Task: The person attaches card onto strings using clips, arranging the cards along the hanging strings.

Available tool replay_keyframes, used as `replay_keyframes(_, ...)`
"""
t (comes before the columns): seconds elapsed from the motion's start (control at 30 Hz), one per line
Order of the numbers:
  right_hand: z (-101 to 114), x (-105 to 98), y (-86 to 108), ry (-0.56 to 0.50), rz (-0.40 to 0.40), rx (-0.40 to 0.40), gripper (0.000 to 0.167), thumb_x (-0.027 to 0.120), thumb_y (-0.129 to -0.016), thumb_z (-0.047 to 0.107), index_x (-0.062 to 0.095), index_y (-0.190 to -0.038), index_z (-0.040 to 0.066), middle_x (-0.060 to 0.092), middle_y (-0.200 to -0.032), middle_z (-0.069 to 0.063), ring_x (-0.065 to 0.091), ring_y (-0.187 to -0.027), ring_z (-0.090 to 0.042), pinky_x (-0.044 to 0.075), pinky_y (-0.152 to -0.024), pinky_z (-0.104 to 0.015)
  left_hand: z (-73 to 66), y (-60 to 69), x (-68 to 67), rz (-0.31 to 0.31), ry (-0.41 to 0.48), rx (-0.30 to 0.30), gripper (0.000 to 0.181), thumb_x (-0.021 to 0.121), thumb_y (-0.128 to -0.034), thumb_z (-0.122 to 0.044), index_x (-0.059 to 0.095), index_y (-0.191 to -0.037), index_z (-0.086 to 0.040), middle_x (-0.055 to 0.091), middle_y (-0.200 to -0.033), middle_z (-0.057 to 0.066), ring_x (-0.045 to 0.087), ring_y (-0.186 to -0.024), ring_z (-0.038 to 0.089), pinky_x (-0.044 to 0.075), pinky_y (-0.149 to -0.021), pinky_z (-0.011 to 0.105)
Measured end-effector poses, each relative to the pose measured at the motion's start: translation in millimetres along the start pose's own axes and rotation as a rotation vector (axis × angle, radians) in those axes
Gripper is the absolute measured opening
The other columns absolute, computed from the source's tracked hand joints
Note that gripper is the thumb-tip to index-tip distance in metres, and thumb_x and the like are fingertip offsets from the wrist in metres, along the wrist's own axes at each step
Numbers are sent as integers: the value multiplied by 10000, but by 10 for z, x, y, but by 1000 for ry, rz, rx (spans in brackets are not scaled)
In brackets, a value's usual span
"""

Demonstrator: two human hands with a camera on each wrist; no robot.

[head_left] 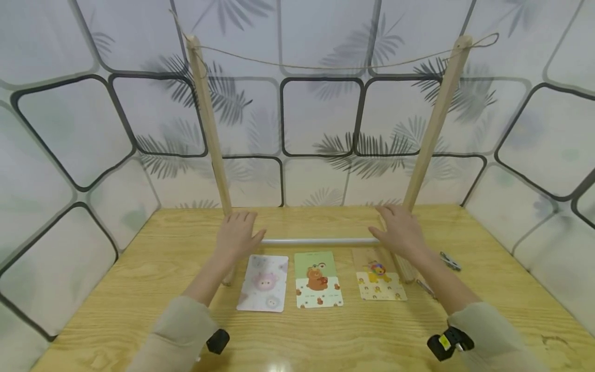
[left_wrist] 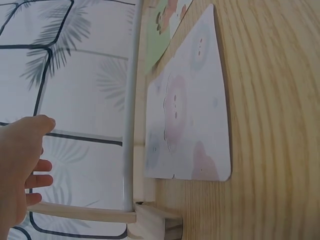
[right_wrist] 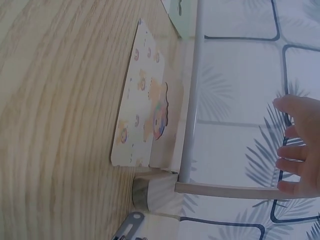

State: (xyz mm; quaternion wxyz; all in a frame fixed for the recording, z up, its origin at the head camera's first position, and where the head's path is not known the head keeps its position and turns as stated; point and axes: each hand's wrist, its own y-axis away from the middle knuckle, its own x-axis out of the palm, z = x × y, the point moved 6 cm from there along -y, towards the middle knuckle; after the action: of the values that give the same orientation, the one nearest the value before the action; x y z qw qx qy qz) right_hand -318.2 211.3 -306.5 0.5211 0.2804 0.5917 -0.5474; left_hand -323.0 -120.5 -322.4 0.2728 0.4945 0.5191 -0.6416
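A wooden frame has two upright posts, the left post (head_left: 209, 124) and the right post (head_left: 437, 124), joined low down by a white rod (head_left: 321, 241). A thin string (head_left: 321, 67) hangs between their tops. My left hand (head_left: 236, 235) is by the left post's lower part, fingers loosely extended and holding nothing. Near the right post, my right hand (head_left: 400, 231) also has relaxed fingers and an empty palm. In front of the rod lie a pale pink-and-white card (head_left: 264, 283), a green-and-white bear card (head_left: 318, 279) and an orange-and-cream lion card (head_left: 378, 274).
Small metal clips lie right of the frame, one clip (head_left: 450, 261) in the open and another clip (head_left: 426, 289) beside the right forearm. Wooden feet, such as the right foot (right_wrist: 159, 194), rest on the wooden table (head_left: 297, 336). Behind stands a leaf-patterned curtain (head_left: 321, 119).
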Motion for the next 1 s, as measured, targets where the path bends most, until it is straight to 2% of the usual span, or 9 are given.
replay_keyframes(0.23,-90,-78,126,-15,6,-43,427,603,-878,224,547,-1195,-57,555,-1143,-264,504,-1054,-435,402,-859,-563,46,76,-4,-15,-7,34,443,610,-876,-314,549,-1147,31,613,-1070,181,570,-991,348,437,-868,466)
replay_keyframes(0.43,-235,-108,252,15,4,-57,383,624,-857,227,591,-1135,-34,592,-1085,-241,554,-979,-420,456,-785,-527,78,154,20,-8,-22,73,404,641,-853,-308,556,-1074,19,621,-999,144,589,-911,318,463,-797,441)
replay_keyframes(0.63,-372,-156,375,49,-22,-91,380,671,-827,246,620,-1094,-19,619,-1015,-227,591,-887,-401,480,-718,-511,130,198,41,13,-32,100,395,670,-828,-304,566,-1045,9,626,-1023,163,577,-984,352,432,-869,498)
replay_keyframes(0.87,-515,-148,524,130,43,-68,441,666,-823,298,612,-1109,-32,612,-1014,-240,569,-915,-420,453,-718,-533,129,231,47,-38,-54,157,369,695,-797,-294,588,-989,2,640,-953,153,603,-914,351,446,-829,502)
replay_keyframes(1.0,-596,-108,593,179,93,-60,489,670,-809,339,599,-1126,-27,607,-982,-231,570,-877,-416,456,-661,-512,139,243,92,-17,-76,165,376,687,-798,-304,588,-999,-3,644,-946,151,607,-902,346,452,-816,493)
